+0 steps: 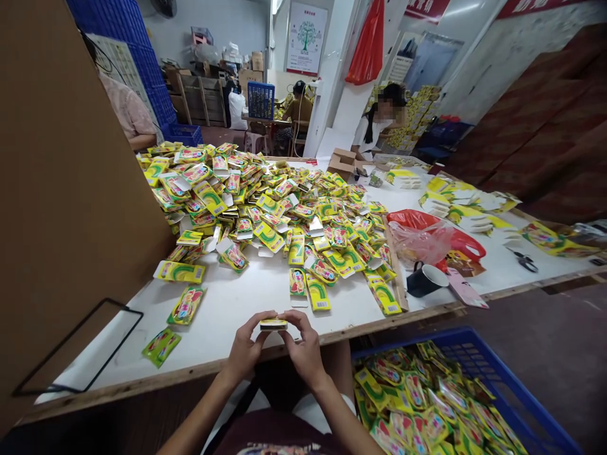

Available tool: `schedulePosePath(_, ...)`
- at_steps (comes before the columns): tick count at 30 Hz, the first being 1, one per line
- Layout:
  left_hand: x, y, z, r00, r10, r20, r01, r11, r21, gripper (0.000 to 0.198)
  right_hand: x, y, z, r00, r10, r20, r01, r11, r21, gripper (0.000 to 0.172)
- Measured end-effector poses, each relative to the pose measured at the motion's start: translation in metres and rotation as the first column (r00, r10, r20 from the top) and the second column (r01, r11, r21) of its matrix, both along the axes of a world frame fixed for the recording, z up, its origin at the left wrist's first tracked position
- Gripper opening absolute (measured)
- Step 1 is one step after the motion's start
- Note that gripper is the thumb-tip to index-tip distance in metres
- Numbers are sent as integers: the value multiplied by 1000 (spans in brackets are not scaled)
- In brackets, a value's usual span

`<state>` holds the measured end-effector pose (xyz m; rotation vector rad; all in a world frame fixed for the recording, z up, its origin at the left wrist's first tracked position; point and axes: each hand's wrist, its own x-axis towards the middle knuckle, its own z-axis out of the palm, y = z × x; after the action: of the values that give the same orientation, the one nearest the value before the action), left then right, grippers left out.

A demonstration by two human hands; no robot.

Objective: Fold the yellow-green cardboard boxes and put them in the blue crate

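Observation:
Between my two hands, at the front edge of the white table [256,291], is a small yellow carton [274,324], its narrow end facing me. My left hand [247,344] pinches it from the left side. On the right side, the fingers and thumb of my right hand [301,344] are closed on it too. Just beyond lie loose yellow-green cartons [317,292], some with white end flaps sticking out. A big heap of the same cartons [265,208] covers the back of the table. To the left lies a green sachet [162,347].
A blue crate [526,404] full of packets stands low at right. A dark mug [427,280], a pink phone [467,289], red plastic bags [417,221] and scissors [525,260] lie on the right. Brown cardboard [71,158] walls the left. Other people [377,126] sit beyond.

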<state>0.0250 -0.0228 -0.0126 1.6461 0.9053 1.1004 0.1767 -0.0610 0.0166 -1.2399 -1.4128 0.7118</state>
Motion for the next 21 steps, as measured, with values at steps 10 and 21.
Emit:
schedulePosePath(10, 3, -3, 7, 999, 49, 24, -47, 995, -87, 25, -1, 0, 0, 1000, -30, -6, 30, 999, -37, 25)
schedulePosePath(21, 14, 11, -3, 973, 95, 209, -4, 917, -398, 45, -4, 27, -19, 995, 6, -103, -22, 988, -156, 34)
